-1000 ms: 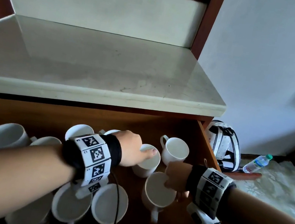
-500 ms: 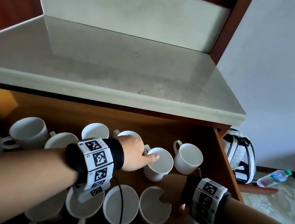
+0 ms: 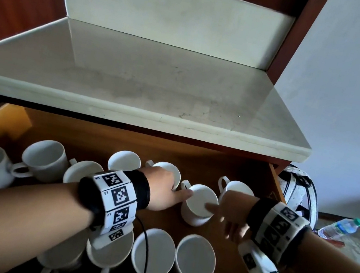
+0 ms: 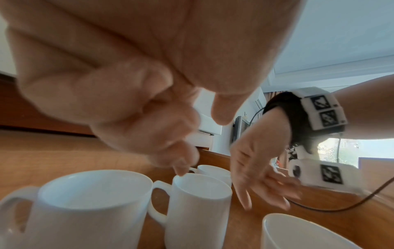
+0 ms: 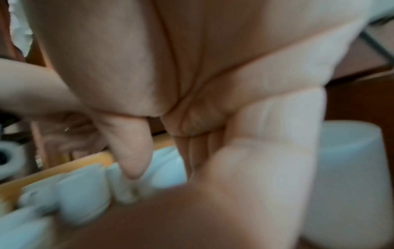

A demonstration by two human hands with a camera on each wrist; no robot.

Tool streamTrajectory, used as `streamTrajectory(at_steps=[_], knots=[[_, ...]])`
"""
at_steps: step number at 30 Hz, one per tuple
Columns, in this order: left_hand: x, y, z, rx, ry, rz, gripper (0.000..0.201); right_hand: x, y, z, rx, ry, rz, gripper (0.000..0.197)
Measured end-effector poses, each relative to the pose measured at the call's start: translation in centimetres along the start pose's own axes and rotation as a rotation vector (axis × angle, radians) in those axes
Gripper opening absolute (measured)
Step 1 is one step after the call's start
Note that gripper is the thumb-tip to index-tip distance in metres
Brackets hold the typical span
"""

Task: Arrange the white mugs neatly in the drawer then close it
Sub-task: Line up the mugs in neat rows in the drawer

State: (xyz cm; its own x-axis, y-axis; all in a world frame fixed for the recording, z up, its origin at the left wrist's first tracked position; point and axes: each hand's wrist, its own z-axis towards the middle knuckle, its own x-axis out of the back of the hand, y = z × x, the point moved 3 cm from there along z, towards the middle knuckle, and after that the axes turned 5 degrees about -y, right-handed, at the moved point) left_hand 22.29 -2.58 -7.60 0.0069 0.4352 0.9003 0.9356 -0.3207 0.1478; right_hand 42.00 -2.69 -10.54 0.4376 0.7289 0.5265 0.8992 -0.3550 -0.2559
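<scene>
Several white mugs stand in the open wooden drawer under the counter. My left hand hovers by the middle mug, fingers loosely curled. In the left wrist view one fingertip touches that mug's rim near its handle, and the thumb is off it. My right hand reaches in from the right with fingers spread, the index finger over the same mug's rim, holding nothing. The right hand shows open in the left wrist view too. The right wrist view is blurred, with a mug beside the palm.
Three mugs line the drawer's front with handles toward me, and more crowd the back left. One mug stands by the right wall. The marble counter overhangs the drawer. A white bag and water bottle lie on the floor.
My right hand has left the front mug and risen toward the middle mug, fingers spreading. My left thumb has slipped from inside that mug's rim to its edge.
</scene>
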Motion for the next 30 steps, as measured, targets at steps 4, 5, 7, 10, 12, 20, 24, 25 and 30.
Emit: streamTrajectory(at_steps=[4, 5, 7, 10, 12, 20, 24, 25, 30], knots=[[0.0, -0.2, -0.3, -0.006, -0.018, -0.025, 0.074, 0.5, -0.6, 0.7, -0.039, 0.134, 0.007, 0.051], [0.0, -0.2, -0.3, -0.010, -0.018, -0.029, 0.075, 0.2, -1.1, 0.9, -0.048, 0.127, 0.023, 0.046], [0.1, -0.3, -0.5, -0.015, -0.005, -0.039, 0.073, -0.5, -1.9, 1.2, 0.007, 0.162, -0.131, 0.042], [0.4, -0.6, -0.7, -0.035, 0.025, -0.064, 0.072, -0.4, -2.7, 0.6, 0.010, 0.203, -0.494, 0.038], [1.2, -0.6, -0.9, -0.071, 0.072, -0.077, 0.070, 1.3, -3.1, -0.1, 0.030, 0.303, -0.478, 0.026], [5.2, 4.7, 0.2, -0.186, 0.074, 0.029, 0.056, 4.2, -5.4, -10.7, 0.294, 0.703, -0.801, 0.022], [5.2, 6.4, 1.8, -0.110, 0.037, -0.178, 0.037, 4.7, -2.6, -11.6, 0.243, 0.799, -0.536, 0.027], [5.0, 6.9, 1.9, -0.098, 0.042, -0.241, 0.036, 4.8, -1.4, -11.1, 0.204, 0.783, -0.488, 0.030], [3.8, 9.8, 0.5, -0.235, -0.156, -0.353, 0.071, 4.8, 2.9, -9.1, 0.090, 0.657, -0.493, 0.027]])
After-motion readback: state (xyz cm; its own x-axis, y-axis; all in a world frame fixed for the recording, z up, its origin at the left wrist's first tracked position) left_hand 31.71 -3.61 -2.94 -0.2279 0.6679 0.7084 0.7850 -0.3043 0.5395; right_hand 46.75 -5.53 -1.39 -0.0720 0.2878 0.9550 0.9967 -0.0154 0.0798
